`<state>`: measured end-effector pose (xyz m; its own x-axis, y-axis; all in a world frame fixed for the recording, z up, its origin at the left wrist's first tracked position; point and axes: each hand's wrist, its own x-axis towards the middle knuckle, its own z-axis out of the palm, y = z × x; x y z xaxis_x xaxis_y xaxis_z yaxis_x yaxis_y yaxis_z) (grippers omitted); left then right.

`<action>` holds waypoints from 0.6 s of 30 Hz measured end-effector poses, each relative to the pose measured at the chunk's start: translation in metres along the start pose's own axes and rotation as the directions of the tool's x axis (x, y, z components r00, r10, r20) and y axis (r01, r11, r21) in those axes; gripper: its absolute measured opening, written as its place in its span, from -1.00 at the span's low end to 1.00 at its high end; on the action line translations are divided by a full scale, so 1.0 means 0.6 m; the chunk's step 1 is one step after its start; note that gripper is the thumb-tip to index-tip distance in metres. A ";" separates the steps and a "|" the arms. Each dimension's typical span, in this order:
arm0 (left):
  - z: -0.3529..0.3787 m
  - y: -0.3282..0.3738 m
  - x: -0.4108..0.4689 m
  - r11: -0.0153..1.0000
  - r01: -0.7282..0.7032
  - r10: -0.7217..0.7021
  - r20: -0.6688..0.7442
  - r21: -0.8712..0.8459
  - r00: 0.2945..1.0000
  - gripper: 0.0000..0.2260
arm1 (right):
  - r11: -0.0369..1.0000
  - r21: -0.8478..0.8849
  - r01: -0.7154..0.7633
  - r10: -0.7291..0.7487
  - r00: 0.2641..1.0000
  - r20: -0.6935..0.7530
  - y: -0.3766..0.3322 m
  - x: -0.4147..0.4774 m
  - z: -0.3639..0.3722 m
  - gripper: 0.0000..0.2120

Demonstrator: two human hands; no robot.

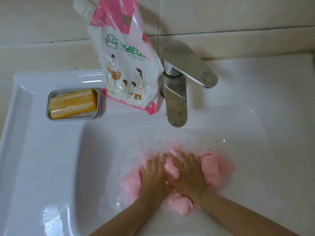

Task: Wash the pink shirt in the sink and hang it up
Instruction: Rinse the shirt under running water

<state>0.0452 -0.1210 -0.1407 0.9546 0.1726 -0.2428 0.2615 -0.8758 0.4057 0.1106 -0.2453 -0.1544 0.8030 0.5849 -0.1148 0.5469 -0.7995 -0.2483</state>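
Fingers [180, 156] flat: left hand [153, 174], right hand [187, 176] press pink shirt [216, 166] | faucet [175, 99] above | soap dish [73, 118], detergent pouch [126, 65] behind

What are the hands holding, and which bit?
The pink shirt, at its bunched middle: left hand presses flat on it; right hand lies over a fold, whether gripping it cannot be told.

Single view, worn on the head. Looking forward and steeply down into the white sink [34, 150], almost from straight above the basin. Close in: basin filling the lower two thirds of the frame. Facing the tiled wall [221, 17] along the top edge, tap [176, 103] just right of centre. Wide-angle, with lines bowed toward the borders.
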 end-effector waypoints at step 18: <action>-0.061 0.021 0.132 0.972 0.173 -0.168 0.040 -0.157 0.985 -0.78 | 0.871 0.315 -0.377 0.428 0.897 -0.108 -0.013 0.121 -0.014 -0.61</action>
<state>0.1292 -0.1019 -0.1225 0.8903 0.2993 -0.3431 0.4417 -0.7508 0.4912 0.1667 -0.1974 -0.1528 0.9802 0.1678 -0.1049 0.0988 -0.8741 -0.4756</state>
